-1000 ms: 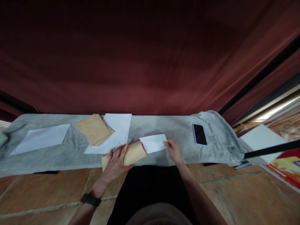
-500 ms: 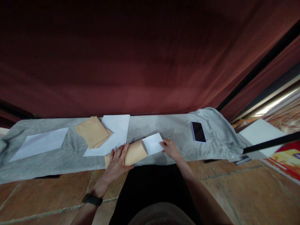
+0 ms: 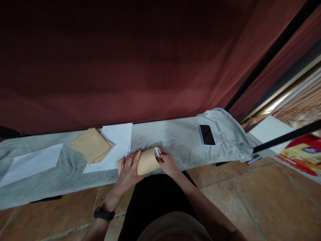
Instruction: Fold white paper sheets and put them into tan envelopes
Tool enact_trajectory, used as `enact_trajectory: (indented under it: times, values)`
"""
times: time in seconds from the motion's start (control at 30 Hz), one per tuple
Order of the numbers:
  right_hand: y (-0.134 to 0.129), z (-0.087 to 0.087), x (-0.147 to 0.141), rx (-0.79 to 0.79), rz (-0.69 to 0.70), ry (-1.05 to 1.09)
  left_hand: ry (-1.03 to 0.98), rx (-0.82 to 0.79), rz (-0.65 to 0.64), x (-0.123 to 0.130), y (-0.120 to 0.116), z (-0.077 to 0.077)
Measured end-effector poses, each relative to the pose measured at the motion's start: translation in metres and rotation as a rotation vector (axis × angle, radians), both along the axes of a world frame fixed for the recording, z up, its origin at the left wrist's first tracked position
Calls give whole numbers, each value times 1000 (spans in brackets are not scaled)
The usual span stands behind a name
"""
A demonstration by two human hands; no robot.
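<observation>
A brown paper envelope (image 3: 147, 162) lies across the near side of the cloth, its open mouth to the right and its top bulging. My left hand (image 3: 129, 172) grips its left part from above, fingers over the far side and thumb along the near edge. A folded white paper (image 3: 157, 152) is mostly inside; only a narrow end shows at the mouth. Bent at the fingers, my right hand (image 3: 168, 164) pinches that end, its fingertips partly hidden by the envelope's mouth.
A stack of brown envelopes (image 3: 91, 145) rests partly on white sheets (image 3: 117, 137). Farther left lies another white sheet (image 3: 32, 164). A phone (image 3: 207, 135) sits on the grey cloth (image 3: 173, 137) at right. Black bars (image 3: 286, 136) stand beyond the right end, and a dark red curtain (image 3: 140, 83) hangs behind.
My right hand has moved left, sliding the white paper deeper into the envelope. My left hand keeps its hold. The whole view has tilted slightly.
</observation>
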State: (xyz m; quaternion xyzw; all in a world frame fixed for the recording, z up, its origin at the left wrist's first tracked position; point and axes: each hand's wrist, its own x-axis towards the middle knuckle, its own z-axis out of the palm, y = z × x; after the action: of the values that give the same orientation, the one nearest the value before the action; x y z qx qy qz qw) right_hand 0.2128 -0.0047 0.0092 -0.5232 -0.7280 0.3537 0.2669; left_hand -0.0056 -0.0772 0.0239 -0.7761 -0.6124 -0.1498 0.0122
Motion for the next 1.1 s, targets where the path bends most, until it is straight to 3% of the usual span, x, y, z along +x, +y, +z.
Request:
enact_trajectory:
  times: [0.6,1.1]
  values:
    - [-8,7,8,-43,-15,-87,31,-14,-79,2,4,-4]
    - [-9,11,10,-139,-301,118,49,-7,-88,8,10,-4]
